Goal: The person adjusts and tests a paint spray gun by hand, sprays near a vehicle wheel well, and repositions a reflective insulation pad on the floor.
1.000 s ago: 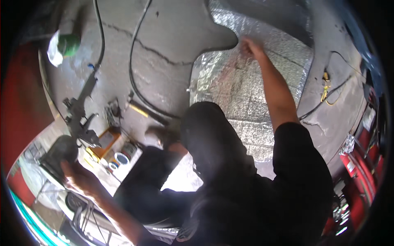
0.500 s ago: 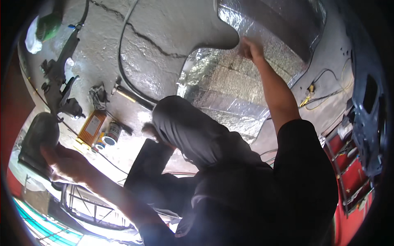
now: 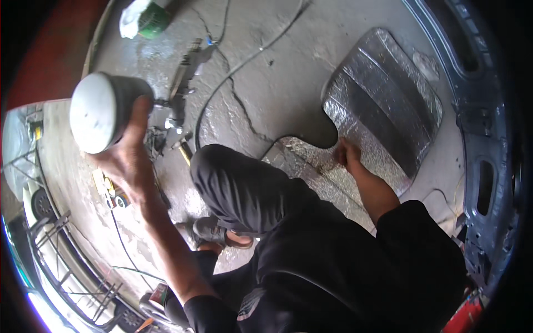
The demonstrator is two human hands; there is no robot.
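My left hand (image 3: 130, 158) is raised at the left, fingers wrapped round a rounded grey piece (image 3: 125, 100). This piece has a smooth, pale oval face turned to the left; its exact kind does not show. On the right, my right hand (image 3: 348, 154) is closed, with curled fingers against the silvery foil sheet (image 3: 366, 116), close to its dark-trimmed notch. Whether anything is pinched in those fingers is hidden. The sheet looks like a windshield sunshade with wide creased panels and lies ahead of my right knee.
A metal tool (image 3: 180, 83), a hammer (image 3: 182, 149) and a hose (image 3: 244, 61) lie on the cracked concrete floor. Beyond them is a green bottle (image 3: 153, 21). A bare blue vehicle body panel (image 3: 477, 122) stands at the right. Cans (image 3: 117, 201) sit at the left.
My left hand has lifted the grey piece up and forward, turning its pale face into view. The view has shifted; my right hand stays by the sheet's notch.
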